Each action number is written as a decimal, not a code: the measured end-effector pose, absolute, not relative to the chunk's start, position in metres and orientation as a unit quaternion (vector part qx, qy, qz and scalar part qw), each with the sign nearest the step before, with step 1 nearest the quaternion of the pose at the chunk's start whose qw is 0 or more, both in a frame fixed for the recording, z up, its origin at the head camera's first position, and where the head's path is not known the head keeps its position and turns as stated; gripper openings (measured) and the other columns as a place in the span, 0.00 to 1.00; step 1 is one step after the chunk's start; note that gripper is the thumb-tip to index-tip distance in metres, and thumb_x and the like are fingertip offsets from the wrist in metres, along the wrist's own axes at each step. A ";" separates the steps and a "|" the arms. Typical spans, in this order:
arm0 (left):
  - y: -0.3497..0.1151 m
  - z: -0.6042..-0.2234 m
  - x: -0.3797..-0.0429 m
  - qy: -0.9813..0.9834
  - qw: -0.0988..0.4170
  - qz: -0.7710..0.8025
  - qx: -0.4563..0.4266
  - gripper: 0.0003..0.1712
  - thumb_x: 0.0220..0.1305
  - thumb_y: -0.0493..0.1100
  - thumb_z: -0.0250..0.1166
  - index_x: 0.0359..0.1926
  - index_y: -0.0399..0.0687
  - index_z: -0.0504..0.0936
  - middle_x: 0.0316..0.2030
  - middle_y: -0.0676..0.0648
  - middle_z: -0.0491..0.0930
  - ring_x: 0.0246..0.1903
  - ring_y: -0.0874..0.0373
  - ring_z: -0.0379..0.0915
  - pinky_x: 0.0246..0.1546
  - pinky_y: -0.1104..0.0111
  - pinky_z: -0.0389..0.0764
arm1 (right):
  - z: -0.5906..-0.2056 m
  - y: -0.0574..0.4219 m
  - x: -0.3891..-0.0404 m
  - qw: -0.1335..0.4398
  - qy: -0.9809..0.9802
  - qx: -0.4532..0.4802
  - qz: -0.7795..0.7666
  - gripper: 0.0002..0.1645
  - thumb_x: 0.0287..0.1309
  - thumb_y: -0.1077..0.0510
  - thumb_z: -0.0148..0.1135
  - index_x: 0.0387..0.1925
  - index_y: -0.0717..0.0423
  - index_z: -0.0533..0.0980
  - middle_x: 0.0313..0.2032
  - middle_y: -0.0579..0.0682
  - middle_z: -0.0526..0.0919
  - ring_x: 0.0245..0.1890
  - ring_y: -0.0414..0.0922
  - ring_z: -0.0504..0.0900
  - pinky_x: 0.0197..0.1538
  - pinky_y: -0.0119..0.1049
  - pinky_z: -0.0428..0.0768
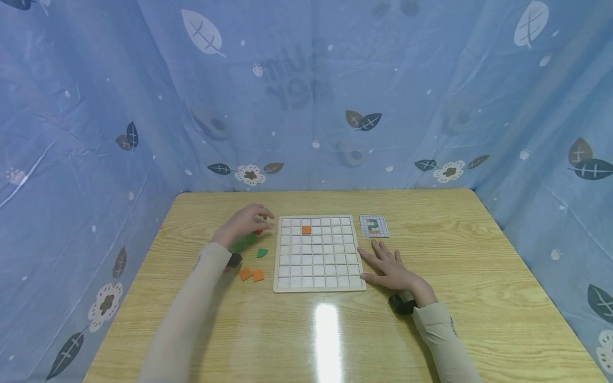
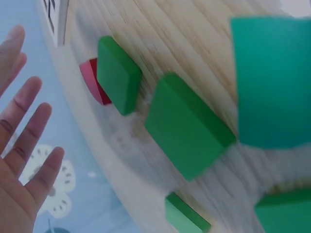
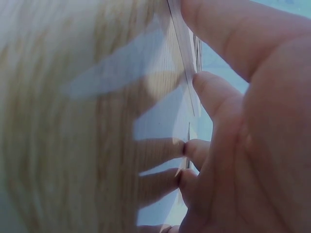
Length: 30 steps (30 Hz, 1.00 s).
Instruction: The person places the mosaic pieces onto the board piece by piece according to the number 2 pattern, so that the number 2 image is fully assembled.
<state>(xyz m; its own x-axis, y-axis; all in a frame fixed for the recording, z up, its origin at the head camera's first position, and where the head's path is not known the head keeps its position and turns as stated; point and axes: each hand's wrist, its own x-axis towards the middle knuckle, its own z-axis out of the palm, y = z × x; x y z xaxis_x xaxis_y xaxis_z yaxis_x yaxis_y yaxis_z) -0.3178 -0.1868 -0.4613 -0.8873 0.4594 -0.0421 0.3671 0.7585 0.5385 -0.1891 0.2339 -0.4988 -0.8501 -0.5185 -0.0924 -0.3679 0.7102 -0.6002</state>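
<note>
My left hand hovers above loose pieces left of a white grid board. In the left wrist view its fingers are spread and hold nothing. Near it lie several green pieces and a red piece, partly hidden behind one of them. A green quarter-round piece and two orange squares sit closer to the board. One orange square tile occupies a cell in the board's upper part. With fingers spread, my right hand rests on the table, thumb and forefinger at the board's right edge.
A small printed card with a coloured grid pattern lies right of the board. Everything stands on a wooden table, with a blue patterned curtain hanging behind and at both sides. Light glares off the table's front.
</note>
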 end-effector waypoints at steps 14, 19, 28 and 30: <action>-0.215 -0.459 -0.312 0.931 0.084 0.286 0.209 0.22 0.58 0.49 0.65 0.53 0.46 0.78 0.49 0.46 0.76 0.49 0.51 0.70 0.51 0.54 0.71 | -0.501 0.235 -0.190 0.127 0.916 -0.241 -0.293 0.41 0.62 0.44 0.54 0.71 0.50 0.52 0.70 0.66 0.36 0.69 0.65 0.32 0.60 0.68 0.26; -0.225 -0.460 -0.307 0.932 0.082 0.286 0.209 0.24 0.59 0.49 0.65 0.54 0.45 0.77 0.50 0.43 0.74 0.50 0.49 0.70 0.50 0.52 0.71 | -0.500 0.234 -0.190 0.128 0.915 -0.243 -0.295 0.41 0.62 0.45 0.55 0.71 0.50 0.52 0.70 0.66 0.36 0.69 0.65 0.32 0.60 0.68 0.26; -0.241 -0.464 -0.301 0.936 0.073 0.272 0.212 0.22 0.58 0.47 0.65 0.53 0.44 0.78 0.46 0.43 0.76 0.47 0.49 0.70 0.49 0.52 0.71 | -0.500 0.234 -0.190 0.123 0.919 -0.241 -0.287 0.41 0.62 0.44 0.54 0.71 0.50 0.52 0.70 0.66 0.37 0.69 0.65 0.32 0.60 0.69 0.27; -0.245 -0.466 -0.300 0.936 0.075 0.274 0.210 0.22 0.59 0.46 0.65 0.53 0.44 0.77 0.46 0.43 0.76 0.47 0.49 0.70 0.50 0.52 0.71 | -0.500 0.234 -0.190 0.124 0.919 -0.240 -0.286 0.41 0.62 0.44 0.54 0.71 0.50 0.52 0.70 0.66 0.37 0.69 0.65 0.32 0.60 0.69 0.27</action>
<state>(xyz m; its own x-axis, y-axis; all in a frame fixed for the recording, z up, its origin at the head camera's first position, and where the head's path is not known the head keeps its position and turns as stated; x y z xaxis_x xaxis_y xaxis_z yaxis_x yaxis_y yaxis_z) -0.3003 -0.2453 -0.4656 -0.9008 0.4336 -0.0250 0.3517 0.7620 0.5438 -0.1902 0.2339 -0.5001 -0.8539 -0.5127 -0.0893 -0.3712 0.7203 -0.5860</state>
